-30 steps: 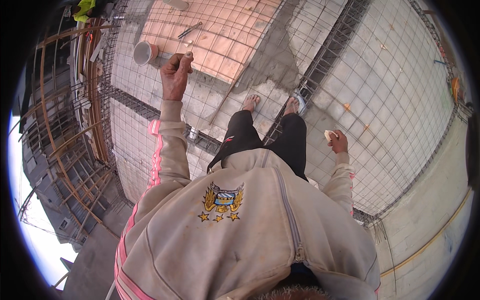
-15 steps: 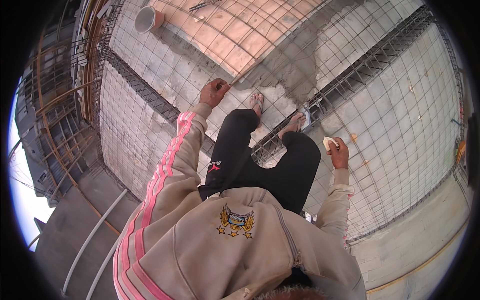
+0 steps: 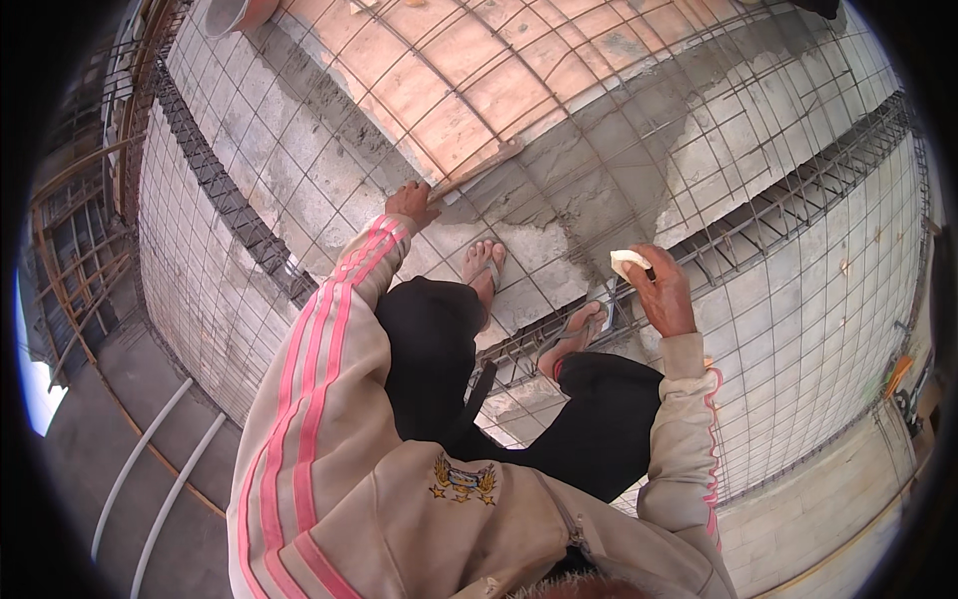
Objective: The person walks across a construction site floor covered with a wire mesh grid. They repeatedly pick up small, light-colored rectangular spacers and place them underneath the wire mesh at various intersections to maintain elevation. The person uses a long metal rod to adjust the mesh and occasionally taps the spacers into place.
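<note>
My left hand point(image 3: 412, 204) is low over the steel rebar mesh, fingers bent at the near end of a thin wooden strip point(image 3: 487, 165). Whether they grip the strip or a mesh bar cannot be made out. The strip lies along the edge of the salmon-coloured sheet point(image 3: 439, 100), close to its near corner. Between thumb and fingers of my right hand point(image 3: 661, 290) is a small cream-white chunk with a flat face, held above the mesh; its material is unclear. Right of my left hand, my sandalled left foot point(image 3: 483, 268) stands on the slab.
Rebar mesh point(image 3: 798, 299) covers pale slabs. Troughs with reinforcement cages point(image 3: 788, 190) cross on both sides. Wet grey mortar point(image 3: 619, 150) surrounds the sheet. A bucket point(image 3: 239, 15) stands far left. My right foot point(image 3: 579, 329) is beside a cage. White pipes point(image 3: 150, 459) lie lower left.
My body has crouched lower, and the mesh appears larger. My left hand has come down to the mesh by the strip. My right hand has moved inward and forward, still holding the pale chunk.
</note>
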Demonstrator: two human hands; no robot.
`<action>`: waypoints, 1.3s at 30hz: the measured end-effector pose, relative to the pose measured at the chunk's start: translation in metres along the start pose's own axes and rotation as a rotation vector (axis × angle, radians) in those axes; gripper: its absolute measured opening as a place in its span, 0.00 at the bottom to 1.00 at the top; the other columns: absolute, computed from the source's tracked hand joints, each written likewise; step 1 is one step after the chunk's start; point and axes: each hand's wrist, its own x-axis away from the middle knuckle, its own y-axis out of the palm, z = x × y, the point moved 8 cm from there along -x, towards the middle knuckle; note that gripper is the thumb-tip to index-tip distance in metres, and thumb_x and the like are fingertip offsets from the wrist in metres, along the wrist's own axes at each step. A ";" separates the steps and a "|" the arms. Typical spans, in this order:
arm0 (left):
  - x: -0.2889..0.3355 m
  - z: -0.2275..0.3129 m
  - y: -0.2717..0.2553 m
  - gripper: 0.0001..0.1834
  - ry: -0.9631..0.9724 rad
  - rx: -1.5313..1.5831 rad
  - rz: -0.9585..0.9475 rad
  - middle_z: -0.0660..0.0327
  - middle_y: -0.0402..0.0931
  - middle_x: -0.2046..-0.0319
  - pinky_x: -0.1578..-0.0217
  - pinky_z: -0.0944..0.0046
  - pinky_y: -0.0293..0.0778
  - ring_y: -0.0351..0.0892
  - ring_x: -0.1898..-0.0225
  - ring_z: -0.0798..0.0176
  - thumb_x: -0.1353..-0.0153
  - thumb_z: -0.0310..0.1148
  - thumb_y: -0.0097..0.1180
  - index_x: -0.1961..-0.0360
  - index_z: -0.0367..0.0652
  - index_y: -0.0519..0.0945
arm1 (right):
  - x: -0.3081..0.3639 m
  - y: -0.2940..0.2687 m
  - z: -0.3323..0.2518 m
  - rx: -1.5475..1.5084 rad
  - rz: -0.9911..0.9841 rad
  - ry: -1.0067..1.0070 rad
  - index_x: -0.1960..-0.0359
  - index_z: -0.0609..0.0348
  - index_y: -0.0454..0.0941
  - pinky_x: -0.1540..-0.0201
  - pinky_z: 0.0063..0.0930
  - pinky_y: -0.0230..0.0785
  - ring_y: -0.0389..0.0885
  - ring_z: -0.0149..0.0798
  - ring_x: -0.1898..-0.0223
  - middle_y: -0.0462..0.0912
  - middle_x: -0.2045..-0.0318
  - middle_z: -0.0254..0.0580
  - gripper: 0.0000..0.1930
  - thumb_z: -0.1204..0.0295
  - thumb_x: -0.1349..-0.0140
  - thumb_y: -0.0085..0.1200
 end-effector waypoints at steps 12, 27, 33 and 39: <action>-0.041 -0.015 -0.005 0.10 0.258 -0.168 0.161 0.52 0.80 0.68 0.68 0.48 0.77 0.82 0.68 0.45 0.41 0.37 0.55 0.61 0.46 0.76 | -0.134 0.023 -0.048 -0.053 -0.278 -0.113 0.51 0.64 0.80 0.63 0.32 0.73 0.81 0.36 0.67 0.83 0.63 0.47 0.18 0.62 0.33 0.57; -0.101 -0.106 -0.105 0.15 -0.150 -0.178 0.398 0.56 0.79 0.53 0.57 0.48 0.80 0.83 0.54 0.48 0.36 0.45 0.57 0.52 0.51 0.80 | -0.299 0.062 -0.051 0.099 -0.160 -0.293 0.50 0.63 0.80 0.66 0.32 0.74 0.84 0.35 0.71 0.85 0.65 0.46 0.22 0.59 0.38 0.57; -0.086 -0.081 -0.060 0.23 -0.228 0.103 0.360 0.49 0.77 0.48 0.50 0.46 0.77 0.80 0.49 0.43 0.38 0.49 0.55 0.48 0.46 0.78 | -0.293 0.105 0.060 -0.057 -0.107 0.114 0.52 0.62 0.82 0.75 0.28 0.73 0.87 0.33 0.73 0.87 0.65 0.48 0.16 0.65 0.39 0.58; -0.023 -0.049 0.026 0.26 -0.280 0.323 0.313 0.45 0.76 0.48 0.48 0.45 0.74 0.78 0.47 0.42 0.41 0.51 0.60 0.49 0.43 0.79 | -0.262 0.182 0.119 -0.365 -0.127 0.375 0.52 0.61 0.82 0.82 0.26 0.68 0.87 0.32 0.71 0.87 0.63 0.47 0.16 0.69 0.40 0.60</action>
